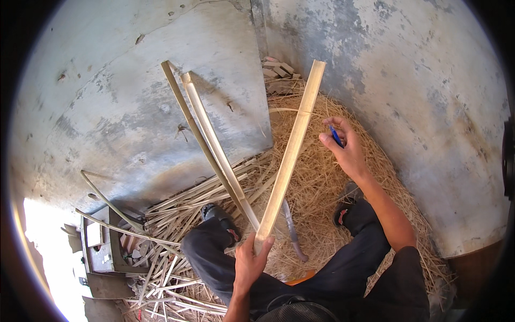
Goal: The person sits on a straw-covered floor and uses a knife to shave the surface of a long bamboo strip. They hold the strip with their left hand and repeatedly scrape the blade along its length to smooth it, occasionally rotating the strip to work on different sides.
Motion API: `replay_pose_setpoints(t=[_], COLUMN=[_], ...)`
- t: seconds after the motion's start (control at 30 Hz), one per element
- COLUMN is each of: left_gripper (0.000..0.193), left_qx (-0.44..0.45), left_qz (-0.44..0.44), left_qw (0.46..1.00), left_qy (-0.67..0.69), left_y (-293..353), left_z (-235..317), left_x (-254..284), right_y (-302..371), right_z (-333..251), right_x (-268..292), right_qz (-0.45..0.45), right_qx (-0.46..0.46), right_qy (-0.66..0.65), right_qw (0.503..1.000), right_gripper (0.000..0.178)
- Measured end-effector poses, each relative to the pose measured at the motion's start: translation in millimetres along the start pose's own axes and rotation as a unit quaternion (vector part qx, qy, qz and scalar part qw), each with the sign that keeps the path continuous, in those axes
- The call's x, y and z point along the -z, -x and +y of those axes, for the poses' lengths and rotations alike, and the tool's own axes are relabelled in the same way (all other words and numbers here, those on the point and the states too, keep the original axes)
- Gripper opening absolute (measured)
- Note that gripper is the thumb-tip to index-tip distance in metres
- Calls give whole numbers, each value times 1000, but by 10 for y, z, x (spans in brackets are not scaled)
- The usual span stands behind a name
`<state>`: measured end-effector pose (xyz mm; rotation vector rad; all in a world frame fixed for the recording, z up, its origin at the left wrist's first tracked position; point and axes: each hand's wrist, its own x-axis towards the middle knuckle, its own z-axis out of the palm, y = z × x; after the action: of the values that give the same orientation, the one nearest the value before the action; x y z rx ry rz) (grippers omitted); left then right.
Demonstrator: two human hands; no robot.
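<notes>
Gripping the near end of a long split bamboo slat [291, 150], the person's left hand [249, 263] is closing its fingers round the wood just above the knees, so the slat is rising away from that grip and leaning toward the corner of the walls. Up beside the slat's middle, the right hand [346, 150] is pinching a small blue pen [336, 135] between thumb and fingers, its tip hanging just off the slat's right edge, near but not quite touching as far as I can tell.

To the left of the left-hand grip, two more bamboo strips [206, 134] are leaning up against a grey board [134, 107], their lower ends dropping in beside the person's left foot. Just right of that grip, a knife-like blade [292, 231] is lying on the straw [322, 182] between the legs. Further left, a heap of thin offcut slivers [171, 257] is spreading over the floor.

Judging by how things lie, the splitting looks largely done, given the shavings and finished strips; the held slat appears to be at the marking stage, and I am seeing no clear mark on it yet, so marking and any cutting seem left.
</notes>
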<state>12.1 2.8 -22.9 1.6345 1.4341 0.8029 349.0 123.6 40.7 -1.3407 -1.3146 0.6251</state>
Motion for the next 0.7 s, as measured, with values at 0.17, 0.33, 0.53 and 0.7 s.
replay_pose_setpoints(t=[0.17, 0.33, 0.53, 0.7], left_gripper=[46, 44, 37, 38], left_qx=[11, -2, -18, -24], left_qz=[-14, -24, -28, -39], left_qw=[999, 1000, 999, 999], left_qy=[-30, -2, -6, -6], left_y=[60, 65, 85, 109], left_z=[9, 50, 198, 225], left_x=[-99, -205, -261, -282], right_y=[1, 23, 46, 44], right_z=[111, 189, 105, 155], right_x=[135, 247, 452, 566], right_qz=[47, 58, 67, 117], right_qx=[23, 64, -34, -37], right_qy=[-69, -51, -135, -161], right_qw=[996, 995, 988, 979], right_gripper=[52, 56, 59, 48])
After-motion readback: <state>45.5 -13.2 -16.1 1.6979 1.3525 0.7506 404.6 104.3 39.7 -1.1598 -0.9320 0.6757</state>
